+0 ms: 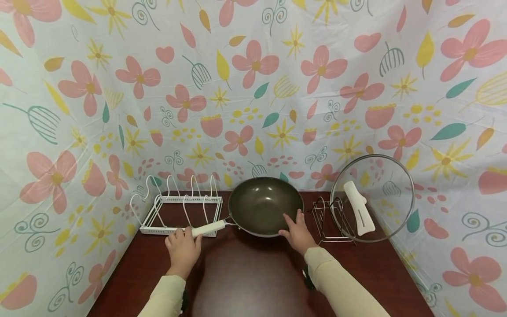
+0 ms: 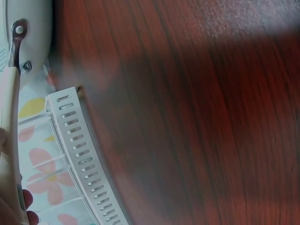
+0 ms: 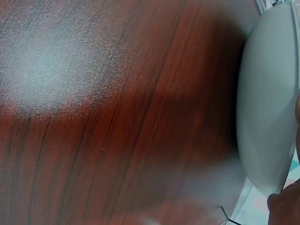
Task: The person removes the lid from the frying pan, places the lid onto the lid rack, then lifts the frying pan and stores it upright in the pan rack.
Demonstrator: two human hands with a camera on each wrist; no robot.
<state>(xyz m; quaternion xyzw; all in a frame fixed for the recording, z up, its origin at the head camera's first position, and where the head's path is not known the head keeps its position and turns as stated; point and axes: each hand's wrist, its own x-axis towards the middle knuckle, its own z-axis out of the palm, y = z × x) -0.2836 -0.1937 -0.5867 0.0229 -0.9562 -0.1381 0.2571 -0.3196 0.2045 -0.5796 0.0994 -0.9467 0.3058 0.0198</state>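
Observation:
A wok with a dark inside, a pale outside and a cream handle sits upright near the back of the table. My left hand grips the handle's end; the wrist view shows its fingertips curled around the handle. At the wok's right front rim is my right hand, fingers reaching over the inside and thumb at the edge. In the right wrist view, the thumb meets the rim beside the wok's pale outer wall.
A white pan rack with upright wire dividers stands at the back left, partly under the handle. Back right, a small wire rack holds a glass lid on edge, its cream grip facing me. Flowered cloth hangs behind and beside the brown table.

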